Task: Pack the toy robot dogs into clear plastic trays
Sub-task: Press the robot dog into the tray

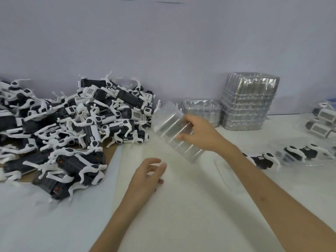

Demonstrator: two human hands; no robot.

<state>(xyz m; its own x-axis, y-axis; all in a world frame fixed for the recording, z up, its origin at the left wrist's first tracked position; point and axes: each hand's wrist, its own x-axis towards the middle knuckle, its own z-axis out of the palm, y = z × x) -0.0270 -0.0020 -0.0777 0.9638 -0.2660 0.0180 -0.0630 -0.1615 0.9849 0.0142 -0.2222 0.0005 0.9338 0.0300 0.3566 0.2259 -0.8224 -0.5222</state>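
Tray (171, 128), gripped by the right hand (199, 133), slants its long axis toward the dog pile (81, 120); the slack, empty left hand (147, 177) is nearer.

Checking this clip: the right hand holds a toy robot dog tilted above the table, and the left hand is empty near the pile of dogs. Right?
Not quite. The head view shows the right hand holding a clear plastic tray, not a toy robot dog, tilted above the table. The left hand is indeed empty, near the pile of toy robot dogs.
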